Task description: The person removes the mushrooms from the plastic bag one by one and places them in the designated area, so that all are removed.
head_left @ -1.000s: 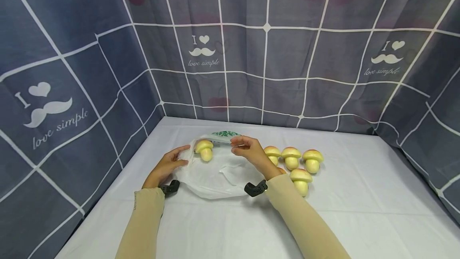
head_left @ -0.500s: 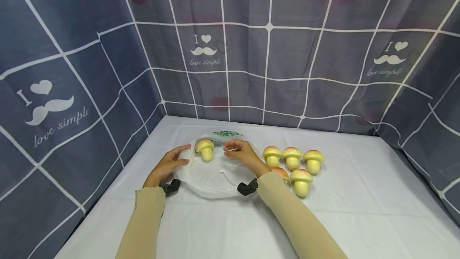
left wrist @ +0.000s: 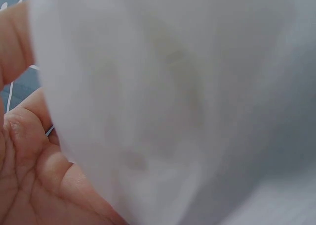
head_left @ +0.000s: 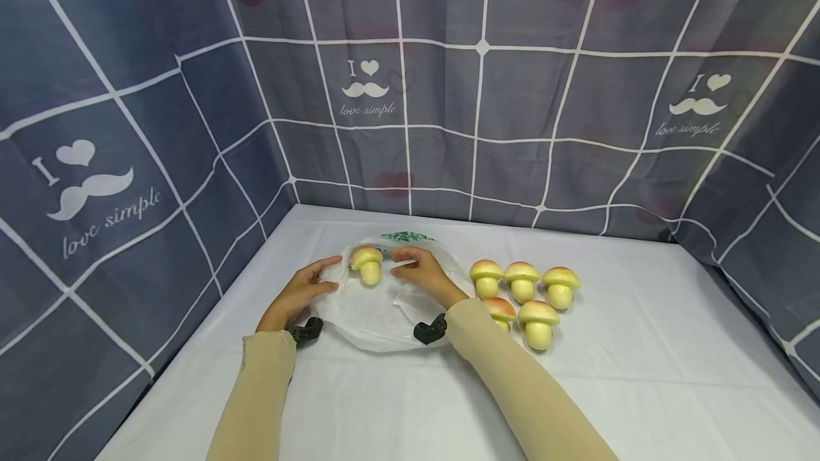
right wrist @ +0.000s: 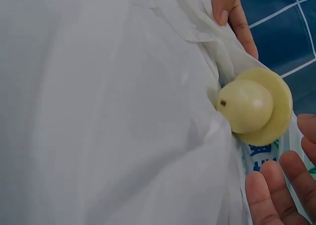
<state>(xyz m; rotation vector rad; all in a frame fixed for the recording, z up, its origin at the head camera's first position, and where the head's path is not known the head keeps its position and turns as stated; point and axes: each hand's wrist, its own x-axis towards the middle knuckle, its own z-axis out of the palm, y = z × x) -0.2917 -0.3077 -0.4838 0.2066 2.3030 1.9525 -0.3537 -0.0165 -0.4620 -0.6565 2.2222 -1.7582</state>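
A crumpled white plastic bag (head_left: 365, 322) with a green print lies on the table. One yellow toy mushroom (head_left: 368, 266) sits at its far left part, its stem end facing the camera in the right wrist view. My left hand (head_left: 300, 292) touches the bag's left edge, thumb and fingers spread apart; white plastic hides much of that hand in the left wrist view. To the right of the mushroom is my right hand (head_left: 426, 276), over the bag. Its fingertips (right wrist: 269, 188) are relaxed, apart from the mushroom, and hold nothing.
Several more toy mushrooms (head_left: 539, 324) stand in two rows right of the bag, beside my right forearm. A white cloth (head_left: 640, 333) covers the table. Dark checked curtains (head_left: 442, 91) enclose the back and sides.
My right hand has left the bag's far right edge and moved left, nearer the mushroom on the bag. My left hand stays at the bag's left edge.
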